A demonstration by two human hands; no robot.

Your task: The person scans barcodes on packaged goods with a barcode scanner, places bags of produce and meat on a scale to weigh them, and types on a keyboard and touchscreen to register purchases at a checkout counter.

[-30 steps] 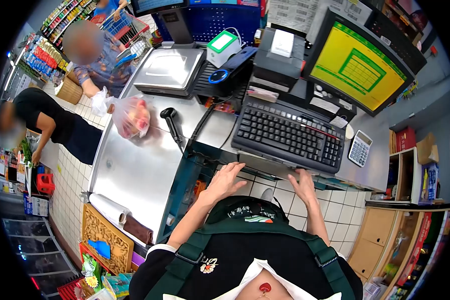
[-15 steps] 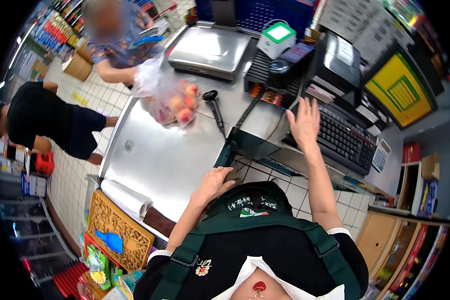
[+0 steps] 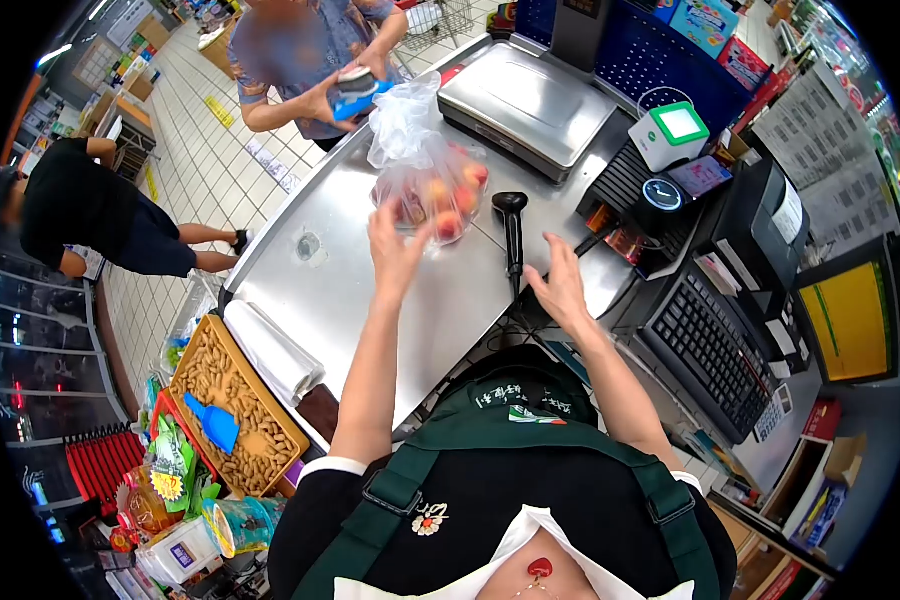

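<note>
A clear plastic bag of peaches (image 3: 448, 192) lies on the steel counter (image 3: 355, 290), its white top bunched upward. My left hand (image 3: 398, 255) is at the near side of the bag, fingers apart; whether the fingertips touch the plastic I cannot tell. To the right, my right hand (image 3: 564, 290) hovers with fingers stretched out and nothing in it. Between the bag and that hand, a black handheld barcode scanner (image 3: 511, 230) rests on the counter with its handle toward me.
Behind the bag stands a flat steel scale (image 3: 530, 100). On the right are a green-and-white payment box (image 3: 670, 135), a keyboard (image 3: 710, 345) and a monitor (image 3: 850, 325). A peanut tray (image 3: 255, 360) and a plastic roll (image 3: 270, 350) sit left. A customer (image 3: 315, 75) holds a blue object (image 3: 360, 98).
My left hand has moved forward from the counter edge to the bag. My right hand has left the keyboard for the scanner's side. The customer's hand has left the bag. My view has turned left.
</note>
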